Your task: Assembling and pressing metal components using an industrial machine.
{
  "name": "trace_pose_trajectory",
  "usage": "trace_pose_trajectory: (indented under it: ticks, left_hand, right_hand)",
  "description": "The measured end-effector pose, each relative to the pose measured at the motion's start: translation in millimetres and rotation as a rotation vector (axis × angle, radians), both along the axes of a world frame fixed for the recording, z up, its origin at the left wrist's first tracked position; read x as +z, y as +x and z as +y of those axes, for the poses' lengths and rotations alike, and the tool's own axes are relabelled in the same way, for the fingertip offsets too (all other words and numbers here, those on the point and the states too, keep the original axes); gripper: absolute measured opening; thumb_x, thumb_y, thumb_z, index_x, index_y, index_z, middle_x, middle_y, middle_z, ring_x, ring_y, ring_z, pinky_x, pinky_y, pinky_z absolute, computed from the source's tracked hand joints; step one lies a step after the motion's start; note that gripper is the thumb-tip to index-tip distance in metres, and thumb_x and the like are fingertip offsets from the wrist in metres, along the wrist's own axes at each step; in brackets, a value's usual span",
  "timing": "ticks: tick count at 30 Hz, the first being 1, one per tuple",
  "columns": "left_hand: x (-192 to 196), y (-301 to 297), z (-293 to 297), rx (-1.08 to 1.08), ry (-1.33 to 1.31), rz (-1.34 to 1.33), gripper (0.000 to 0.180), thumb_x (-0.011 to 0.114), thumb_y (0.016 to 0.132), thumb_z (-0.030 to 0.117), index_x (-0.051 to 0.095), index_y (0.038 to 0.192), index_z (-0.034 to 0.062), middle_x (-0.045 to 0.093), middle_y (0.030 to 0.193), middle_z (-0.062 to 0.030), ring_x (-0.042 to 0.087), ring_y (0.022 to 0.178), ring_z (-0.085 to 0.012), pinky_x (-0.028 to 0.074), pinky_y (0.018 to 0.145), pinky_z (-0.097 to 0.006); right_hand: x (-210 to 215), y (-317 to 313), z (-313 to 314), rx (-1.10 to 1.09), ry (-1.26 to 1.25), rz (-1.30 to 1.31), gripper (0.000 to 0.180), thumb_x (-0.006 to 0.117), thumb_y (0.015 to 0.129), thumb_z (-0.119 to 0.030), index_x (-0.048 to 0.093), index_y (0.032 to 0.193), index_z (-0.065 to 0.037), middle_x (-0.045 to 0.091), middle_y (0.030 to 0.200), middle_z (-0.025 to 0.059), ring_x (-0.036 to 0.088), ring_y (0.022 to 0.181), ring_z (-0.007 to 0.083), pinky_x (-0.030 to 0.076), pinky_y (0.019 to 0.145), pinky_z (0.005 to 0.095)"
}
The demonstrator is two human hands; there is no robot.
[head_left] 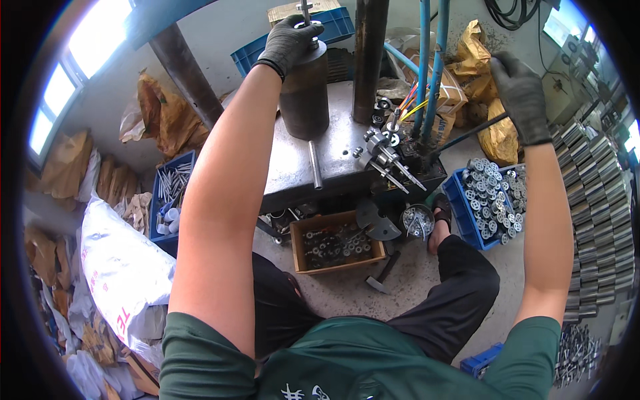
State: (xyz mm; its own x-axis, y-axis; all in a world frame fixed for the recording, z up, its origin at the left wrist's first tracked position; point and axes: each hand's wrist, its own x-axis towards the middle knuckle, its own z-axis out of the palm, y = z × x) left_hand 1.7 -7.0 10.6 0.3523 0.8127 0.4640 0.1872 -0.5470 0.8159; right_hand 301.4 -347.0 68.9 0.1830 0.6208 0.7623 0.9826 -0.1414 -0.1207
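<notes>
Hands well apart. Left hand [290,48] is closed round the upright metal rod [306,9] at the cylinder's top; right hand [521,100] is at the black lever's [470,131] end, grip hard to tell from here. Steel cylinder [304,100] stands upright on the counter [343,150], back from its front edge. Loose bar [315,165] lies across that edge, end overhanging. Bare top either side of the bar. Dark column [370,60] and blue pipes [436,73] stand between the hands. Below: wooden box [303,269], hammer [381,279].
</notes>
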Motion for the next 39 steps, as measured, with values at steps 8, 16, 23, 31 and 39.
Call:
trace_pose_trajectory:
  ticks: [8,16,23,31,39]
  left_hand:
    - [-2,2,-21,-0.017,0.224,-0.045,0.037,0.081,0.087,0.013,0.066,0.12,0.0054,0.068,0.097,-0.0042,0.068,0.081,-0.0154,0.057,0.07,-0.028]
    - [-72,-36,-221,-0.124,0.543,-0.094,0.047,0.078,0.082,0.006,0.063,0.126,0.0019,0.065,0.125,-0.0126,0.066,0.11,-0.0287,0.053,0.096,-0.039]
    - [-148,-67,-333,-0.382,0.481,0.017,0.045,0.078,0.08,0.003,0.067,0.124,0.0092,0.064,0.128,-0.0148,0.068,0.11,-0.0303,0.059,0.09,-0.038]
    - [-190,-74,-343,-0.554,0.45,0.146,0.054,0.08,0.073,0.0,0.066,0.124,0.0122,0.063,0.126,-0.0154,0.066,0.112,-0.0353,0.057,0.094,-0.041]
    - [-207,-65,-355,-0.822,-0.281,0.148,0.044,0.07,0.084,-0.004,0.062,0.127,0.0005,0.063,0.122,-0.0144,0.066,0.112,-0.0256,0.052,0.1,-0.035]
  right_hand:
    - [2,16,22,-0.099,-0.045,-0.024,0.033,0.061,0.096,-0.036,0.074,0.104,-0.007,0.073,0.099,0.0205,0.071,0.095,0.0385,0.056,0.084,0.0471]
    - [-15,-28,-53,-0.008,0.006,-0.031,0.025,0.06,0.092,-0.031,0.069,0.084,-0.008,0.07,0.079,0.0164,0.072,0.079,0.0348,0.057,0.078,0.0476]
    - [-80,-107,-166,0.292,0.126,-0.221,0.022,0.071,0.082,-0.013,0.065,0.102,-0.004,0.069,0.088,0.0104,0.068,0.08,0.0301,0.057,0.074,0.0426]
    - [-264,-224,-129,0.641,0.322,1.554,0.038,0.07,0.099,-0.04,0.066,0.116,-0.006,0.069,0.102,0.0069,0.066,0.092,0.0205,0.056,0.078,0.0332]
    - [-268,-235,-141,0.303,-0.214,2.478,0.046,0.053,0.102,-0.061,0.067,0.092,-0.019,0.067,0.077,-0.0031,0.061,0.061,0.0121,0.048,0.052,0.0284]
